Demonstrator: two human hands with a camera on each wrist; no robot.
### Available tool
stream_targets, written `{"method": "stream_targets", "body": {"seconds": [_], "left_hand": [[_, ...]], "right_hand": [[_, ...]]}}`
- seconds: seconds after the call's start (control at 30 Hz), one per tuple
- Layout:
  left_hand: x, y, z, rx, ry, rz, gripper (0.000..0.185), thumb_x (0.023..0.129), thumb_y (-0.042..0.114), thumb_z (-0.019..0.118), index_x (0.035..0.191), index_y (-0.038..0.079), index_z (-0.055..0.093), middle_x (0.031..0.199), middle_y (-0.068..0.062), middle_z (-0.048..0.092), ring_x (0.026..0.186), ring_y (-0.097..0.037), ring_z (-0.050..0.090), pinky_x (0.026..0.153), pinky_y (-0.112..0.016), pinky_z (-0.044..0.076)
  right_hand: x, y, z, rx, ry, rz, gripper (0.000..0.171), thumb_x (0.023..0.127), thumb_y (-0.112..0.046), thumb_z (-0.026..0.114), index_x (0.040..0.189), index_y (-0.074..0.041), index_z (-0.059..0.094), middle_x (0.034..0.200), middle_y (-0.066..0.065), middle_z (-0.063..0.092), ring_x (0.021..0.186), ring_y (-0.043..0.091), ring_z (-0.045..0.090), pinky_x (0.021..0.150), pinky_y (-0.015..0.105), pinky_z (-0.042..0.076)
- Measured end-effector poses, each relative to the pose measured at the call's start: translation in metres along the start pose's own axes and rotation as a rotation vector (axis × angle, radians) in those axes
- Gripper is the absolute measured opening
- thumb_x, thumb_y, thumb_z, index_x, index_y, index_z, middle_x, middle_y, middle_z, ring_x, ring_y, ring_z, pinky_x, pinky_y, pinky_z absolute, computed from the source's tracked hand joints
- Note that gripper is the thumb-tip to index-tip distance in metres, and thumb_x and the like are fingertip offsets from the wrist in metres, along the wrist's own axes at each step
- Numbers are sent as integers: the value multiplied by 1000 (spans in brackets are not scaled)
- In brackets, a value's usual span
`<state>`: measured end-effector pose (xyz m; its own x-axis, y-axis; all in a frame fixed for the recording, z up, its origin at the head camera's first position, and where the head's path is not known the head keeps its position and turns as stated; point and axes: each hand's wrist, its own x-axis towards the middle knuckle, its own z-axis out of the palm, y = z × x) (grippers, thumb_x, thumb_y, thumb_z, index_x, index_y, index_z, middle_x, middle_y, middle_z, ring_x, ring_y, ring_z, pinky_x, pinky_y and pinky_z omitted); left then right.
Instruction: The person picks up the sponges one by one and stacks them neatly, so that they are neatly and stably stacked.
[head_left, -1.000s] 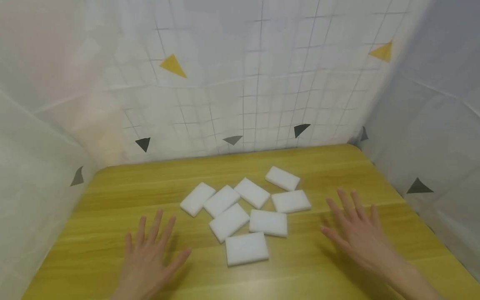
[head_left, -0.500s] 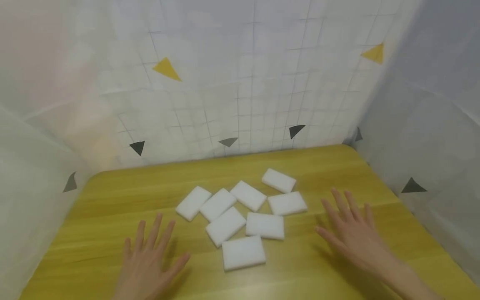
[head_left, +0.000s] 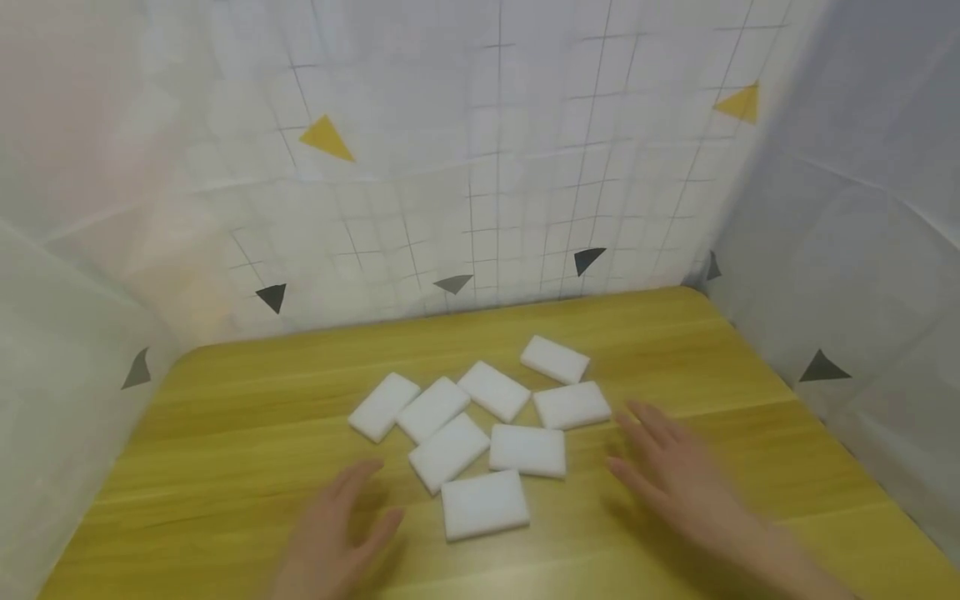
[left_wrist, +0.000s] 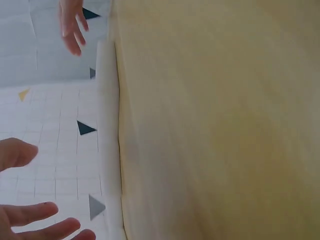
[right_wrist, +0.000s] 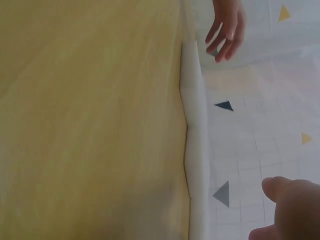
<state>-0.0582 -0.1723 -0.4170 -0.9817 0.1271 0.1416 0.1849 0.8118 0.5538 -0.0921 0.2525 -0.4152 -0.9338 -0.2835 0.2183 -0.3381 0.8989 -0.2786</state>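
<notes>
Several white rectangular foam-like blocks lie flat in a loose cluster on the wooden table. To the left of the nearest block is my left hand, its fingers apart from the blocks and blurred. My right hand hovers at the cluster's right side, fingertips close to the right-hand block. Both hands hold nothing, with fingers relaxed and thumbs spread. The left wrist view has the left fingers at its lower left, level with the blocks' white sides; the right thumb shows in the right wrist view.
A white sheet with grid lines and printed triangles stands behind the table. Pale sheets close off the left side and the right side. One block lies farthest back, toward the right.
Both hands have turned from spread palm-down to a more sideways pose and moved inward toward the blocks. The blocks themselves stay put; the head view has shifted slightly.
</notes>
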Motion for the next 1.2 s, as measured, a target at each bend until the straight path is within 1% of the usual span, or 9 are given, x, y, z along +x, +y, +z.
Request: {"method": "stream_targets", "body": {"seconds": [0.1,0.23,0.33,0.5,0.7,0.87,1.0,1.1,1.2], "left_hand": [[1,6,6,-85,-26,-34,58,90,49,70,138,19,57,132,-3,64,120,-27,60,104,-58,46],[6,7,17,-191,-70,-50,50,88,48,73,131,25,62,120,9,67,115,-15,61,105,-51,47],[10,2,27,-279,-68,17,42,87,40,77,125,27,65,114,15,68,111,-8,62,104,-43,49],[13,-5,48,-352,8,179,37,87,31,78,122,28,65,113,18,67,107,-6,63,99,-32,52],[12,-4,62,-420,92,208,41,85,24,81,122,24,65,115,15,67,107,-9,64,99,-25,50],[15,-9,73,-401,154,350,45,83,20,82,124,20,64,120,7,66,110,-12,62,104,-15,42],[17,-9,77,-368,225,469,46,80,14,84,122,14,65,120,0,65,112,-15,60,106,-12,40],[16,-8,78,-346,240,473,46,79,15,85,120,15,66,119,1,65,111,-15,60,106,-13,39],[13,-8,79,-314,204,441,48,79,23,86,122,19,65,121,4,63,112,-14,59,105,-13,39]], "right_hand": [[0,-6,8,72,45,-26,57,99,-44,59,145,-10,51,149,13,49,131,39,50,105,62,42],[2,-13,17,185,97,-31,44,99,-34,62,137,-12,58,141,9,58,128,32,54,106,57,43],[5,-19,22,256,152,-27,34,98,-27,63,130,-15,64,133,4,63,123,26,58,102,53,46],[10,-27,34,383,214,-50,22,97,-15,64,119,-17,68,117,-8,69,103,12,64,90,34,54],[10,-34,45,574,268,-52,23,98,-5,61,115,-18,68,111,-9,70,102,6,64,90,17,50],[14,-37,53,661,318,-61,26,96,-1,61,116,-16,67,112,-1,70,102,8,63,90,16,48],[21,-37,62,662,335,-101,28,95,0,63,119,-14,65,110,3,68,101,9,61,91,16,47],[26,-36,68,653,366,-153,30,92,5,63,119,-9,65,108,7,67,99,13,60,91,17,46],[29,-35,71,642,371,-160,29,92,5,63,118,-6,65,110,8,66,100,17,59,90,20,47]]}}
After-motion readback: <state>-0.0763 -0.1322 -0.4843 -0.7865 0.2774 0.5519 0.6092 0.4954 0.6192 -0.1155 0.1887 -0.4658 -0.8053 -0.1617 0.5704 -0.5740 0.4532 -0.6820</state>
